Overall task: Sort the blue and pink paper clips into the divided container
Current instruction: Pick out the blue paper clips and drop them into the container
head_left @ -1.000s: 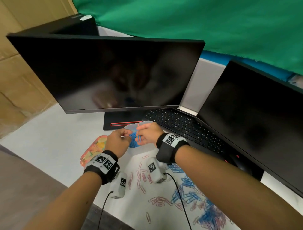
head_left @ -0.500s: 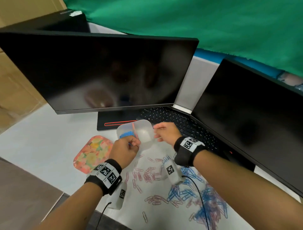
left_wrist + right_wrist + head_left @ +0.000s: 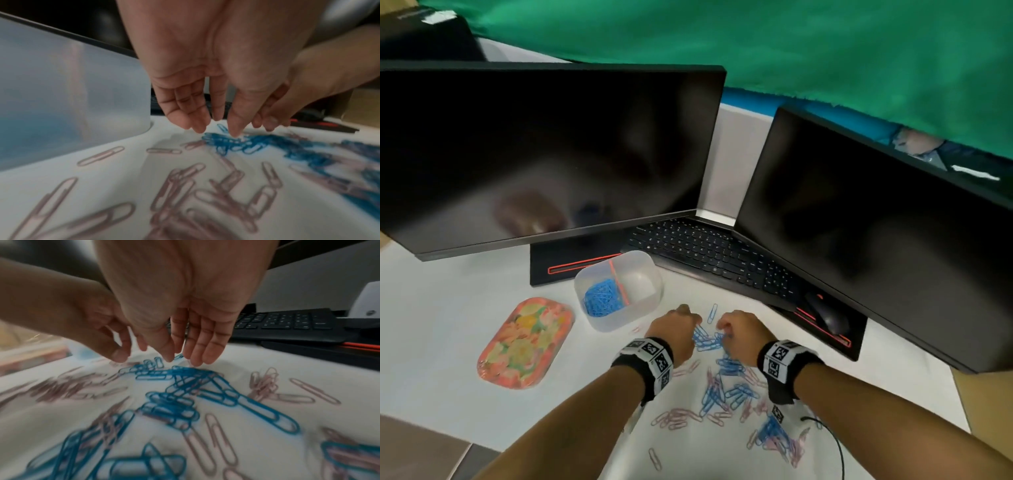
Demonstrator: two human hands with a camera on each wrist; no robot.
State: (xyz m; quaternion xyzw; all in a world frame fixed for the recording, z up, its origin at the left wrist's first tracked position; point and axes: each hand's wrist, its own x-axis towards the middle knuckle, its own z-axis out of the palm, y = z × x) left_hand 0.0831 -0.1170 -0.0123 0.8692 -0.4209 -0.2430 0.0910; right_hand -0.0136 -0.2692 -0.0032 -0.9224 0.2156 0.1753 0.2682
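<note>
A clear divided container point(image 3: 645, 270) stands by the monitor foot; its left half holds blue clips point(image 3: 602, 298), its right half looks bare. Blue and pink paper clips lie scattered on the white table toward me. Both hands reach down side by side onto a small heap of blue clips point(image 3: 707, 340). My left hand point(image 3: 218, 128) has near-straight fingers and its tips touch the blue heap point(image 3: 232, 144). My right hand point(image 3: 180, 360) is the same, fingertips on the blue clips point(image 3: 185, 378). Neither visibly holds a clip. Pink clips point(image 3: 179, 183) lie nearer my wrists.
A floral tray point(image 3: 525, 342) lies left of the container. Behind it are a dark monitor point(image 3: 544, 150), a black keyboard point(image 3: 709, 253) and a second screen point(image 3: 876, 219) on the right, with a mouse point(image 3: 825, 315) under it. A cable point(image 3: 839, 445) trails by my right forearm.
Both hands have left the container and dropped toward me onto the blue clips on the table. The container now stands free.
</note>
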